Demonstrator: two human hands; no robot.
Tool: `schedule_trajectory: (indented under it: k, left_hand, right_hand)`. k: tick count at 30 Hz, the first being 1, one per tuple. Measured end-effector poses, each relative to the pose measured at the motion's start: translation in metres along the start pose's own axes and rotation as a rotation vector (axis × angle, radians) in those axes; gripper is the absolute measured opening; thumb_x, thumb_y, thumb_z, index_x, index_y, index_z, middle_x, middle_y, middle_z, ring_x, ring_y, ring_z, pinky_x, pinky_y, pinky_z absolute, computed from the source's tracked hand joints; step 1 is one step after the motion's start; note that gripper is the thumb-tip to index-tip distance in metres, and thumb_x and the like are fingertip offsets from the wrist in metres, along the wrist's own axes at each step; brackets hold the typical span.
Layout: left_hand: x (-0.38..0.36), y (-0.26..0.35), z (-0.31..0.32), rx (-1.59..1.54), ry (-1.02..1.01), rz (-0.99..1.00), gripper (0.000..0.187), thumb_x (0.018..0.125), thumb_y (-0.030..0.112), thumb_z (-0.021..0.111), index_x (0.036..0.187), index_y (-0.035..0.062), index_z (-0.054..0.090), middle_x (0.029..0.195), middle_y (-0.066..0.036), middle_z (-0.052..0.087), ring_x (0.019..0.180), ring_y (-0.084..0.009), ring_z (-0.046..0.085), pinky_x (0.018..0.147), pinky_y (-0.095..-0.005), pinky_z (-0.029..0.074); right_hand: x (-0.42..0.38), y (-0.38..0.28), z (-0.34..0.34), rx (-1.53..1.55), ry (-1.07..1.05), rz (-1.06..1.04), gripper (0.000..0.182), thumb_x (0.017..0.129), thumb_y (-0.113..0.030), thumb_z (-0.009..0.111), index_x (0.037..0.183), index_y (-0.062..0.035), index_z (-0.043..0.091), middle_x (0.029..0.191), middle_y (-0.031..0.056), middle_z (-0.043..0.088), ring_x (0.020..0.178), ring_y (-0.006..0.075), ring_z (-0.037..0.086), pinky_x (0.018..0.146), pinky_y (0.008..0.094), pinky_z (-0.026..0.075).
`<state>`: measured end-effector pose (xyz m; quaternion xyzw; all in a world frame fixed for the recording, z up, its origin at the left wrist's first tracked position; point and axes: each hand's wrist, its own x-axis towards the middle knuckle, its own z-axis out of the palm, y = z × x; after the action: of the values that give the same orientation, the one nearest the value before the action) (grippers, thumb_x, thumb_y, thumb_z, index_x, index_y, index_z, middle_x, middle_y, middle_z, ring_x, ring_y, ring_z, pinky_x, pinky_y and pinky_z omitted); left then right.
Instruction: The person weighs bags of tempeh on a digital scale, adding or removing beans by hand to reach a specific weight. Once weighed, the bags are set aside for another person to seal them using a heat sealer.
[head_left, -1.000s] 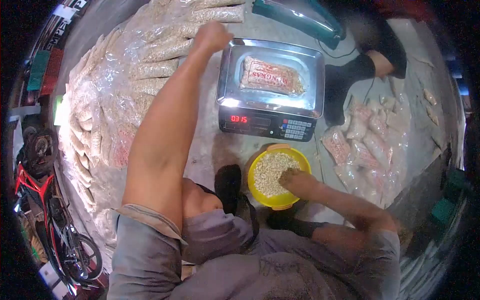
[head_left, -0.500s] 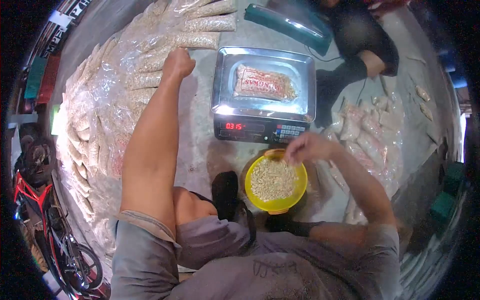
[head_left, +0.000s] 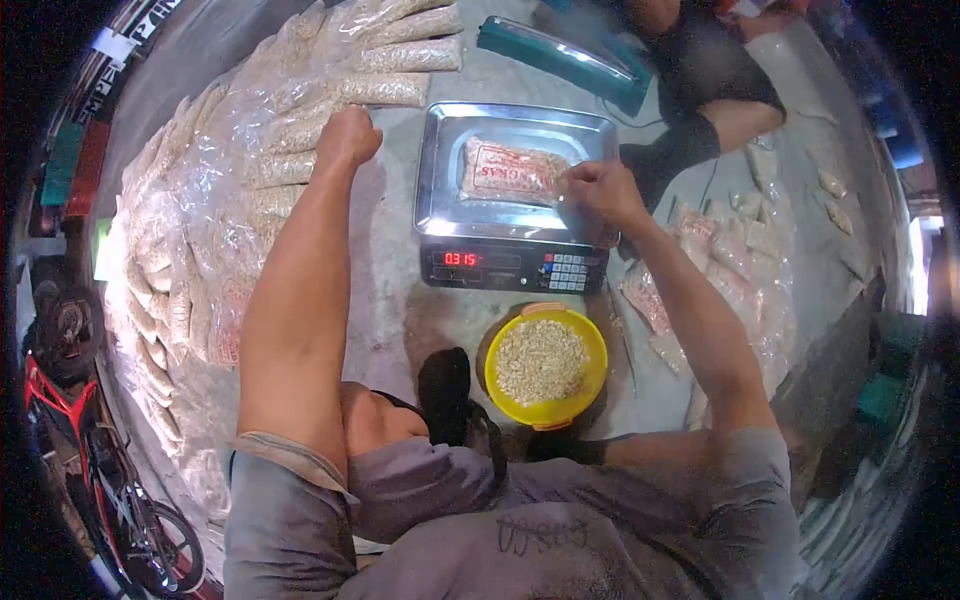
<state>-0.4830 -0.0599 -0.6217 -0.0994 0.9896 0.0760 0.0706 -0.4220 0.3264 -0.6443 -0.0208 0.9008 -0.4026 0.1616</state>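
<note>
A clear plastic bag with red print (head_left: 508,170), filled with pale pieces, lies on the steel pan (head_left: 450,220) of a digital scale (head_left: 500,268). The red display reads 0.315. At the bag's right end is my right hand (head_left: 605,195), thumb and fingers pinched together; whatever lies between them is hidden. My left hand (head_left: 349,135) is closed in a fist left of the scale, near the ends of the filled bags (head_left: 380,90). Below the scale stands a yellow bowl (head_left: 598,375) holding loose pale pieces (head_left: 542,362).
Many filled bags lie in rows under plastic sheeting (head_left: 215,190) on the left. More printed bags (head_left: 725,265) lie on the right. A green sealer-like device (head_left: 570,60) sits behind the scale, near another person's leg (head_left: 690,150). A red motorcycle (head_left: 70,400) stands far left.
My right hand has moved up from the yellow bowl to the right end of the bag on the scale. My left hand stays closed in about the same place. The display is unchanged.
</note>
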Motion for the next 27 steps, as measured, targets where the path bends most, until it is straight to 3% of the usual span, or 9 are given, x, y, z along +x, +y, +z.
schedule_trajectory:
  k: [3, 5, 12, 16, 18, 20, 23, 25, 27]
  left_hand:
    - [0.005, -0.005, 0.005, 0.020, 0.101, 0.056, 0.026, 0.074, 0.024, 0.064, 0.089, 0.0043, 0.072, 0.094, -0.025, 0.067, 0.091, -0.0393, 0.066, 0.083, -0.0458, 0.052]
    - [0.003, 0.000, -0.001, 0.000, 0.004, 0.010, 0.029, 0.076, 0.016, 0.059, 0.097, -0.0001, 0.070, 0.106, -0.027, 0.064, 0.101, -0.0399, 0.063, 0.089, -0.0460, 0.050]
    - [0.010, -0.010, 0.007, 0.001, 0.078, 0.031, 0.027, 0.073, 0.023, 0.064, 0.089, 0.0022, 0.071, 0.095, -0.026, 0.067, 0.091, -0.0399, 0.066, 0.083, -0.0466, 0.051]
    - [0.009, -0.013, 0.011, -0.021, 0.106, 0.035, 0.026, 0.073, 0.022, 0.064, 0.088, 0.0022, 0.071, 0.093, -0.025, 0.067, 0.091, -0.0399, 0.066, 0.083, -0.0465, 0.051]
    - [0.011, -0.018, 0.013, -0.013, 0.110, 0.038, 0.026, 0.073, 0.022, 0.064, 0.089, 0.0023, 0.071, 0.093, -0.025, 0.067, 0.090, -0.0399, 0.066, 0.082, -0.0467, 0.051]
    - [0.014, -0.020, 0.017, -0.013, 0.125, 0.058, 0.026, 0.074, 0.022, 0.064, 0.091, 0.0035, 0.071, 0.093, -0.024, 0.067, 0.090, -0.0397, 0.066, 0.082, -0.0465, 0.051]
    - [0.007, -0.013, 0.014, -0.058, 0.166, 0.006, 0.025, 0.075, 0.024, 0.063, 0.089, 0.0050, 0.072, 0.093, -0.023, 0.068, 0.089, -0.0393, 0.066, 0.082, -0.0460, 0.052]
    - [0.009, -0.009, 0.013, -0.040, 0.172, 0.016, 0.026, 0.077, 0.026, 0.061, 0.090, 0.0062, 0.072, 0.094, -0.022, 0.068, 0.090, -0.0386, 0.066, 0.083, -0.0456, 0.052]
    - [0.006, -0.001, 0.006, -0.026, 0.183, 0.032, 0.026, 0.078, 0.027, 0.060, 0.091, 0.0073, 0.072, 0.096, -0.021, 0.068, 0.092, -0.0380, 0.066, 0.083, -0.0453, 0.052]
  right_hand:
    - [0.000, 0.002, -0.001, -0.069, 0.036, -0.051, 0.024, 0.078, -0.022, 0.070, 0.096, -0.0065, 0.074, 0.086, 0.0126, 0.072, 0.077, 0.0227, 0.070, 0.076, 0.0332, 0.053]
    - [0.004, 0.013, -0.001, -0.028, 0.089, -0.064, 0.025, 0.078, -0.021, 0.069, 0.096, -0.0053, 0.073, 0.085, 0.0119, 0.072, 0.076, 0.0201, 0.070, 0.074, 0.0315, 0.053]
    - [-0.029, -0.002, -0.027, 0.347, 0.024, -0.005, 0.020, 0.079, -0.017, 0.068, 0.089, -0.0005, 0.072, 0.080, 0.0058, 0.071, 0.074, 0.0117, 0.064, 0.071, 0.0265, 0.051]
    - [-0.080, 0.003, -0.016, 0.402, -0.640, -0.037, 0.011, 0.081, -0.011, 0.067, 0.085, -0.0022, 0.072, 0.077, 0.0038, 0.070, 0.071, 0.0096, 0.063, 0.069, 0.0257, 0.051]
    - [-0.109, 0.003, 0.007, 0.066, -0.940, -0.162, 0.015, 0.080, -0.003, 0.066, 0.094, -0.0066, 0.073, 0.088, 0.0041, 0.071, 0.083, 0.0143, 0.066, 0.077, 0.0287, 0.052]
    - [-0.136, 0.002, 0.034, -0.204, -0.950, -0.321, 0.018, 0.081, -0.007, 0.065, 0.096, -0.0112, 0.073, 0.090, 0.0069, 0.072, 0.084, 0.0193, 0.067, 0.079, 0.0318, 0.052]
    - [-0.155, -0.014, 0.047, -0.195, -0.881, -0.425, 0.019, 0.080, -0.013, 0.065, 0.097, -0.0137, 0.073, 0.090, 0.0107, 0.071, 0.083, 0.0257, 0.067, 0.078, 0.0360, 0.052]
    - [-0.156, -0.005, 0.053, -0.206, -0.947, -0.347, 0.018, 0.077, -0.012, 0.066, 0.095, -0.0120, 0.071, 0.092, 0.0118, 0.069, 0.091, 0.0324, 0.066, 0.081, 0.0418, 0.052]
    - [-0.157, 0.002, 0.055, -0.318, -0.742, -0.444, 0.015, 0.077, -0.011, 0.065, 0.091, -0.0117, 0.070, 0.091, 0.0125, 0.069, 0.091, 0.0334, 0.065, 0.079, 0.0438, 0.052]
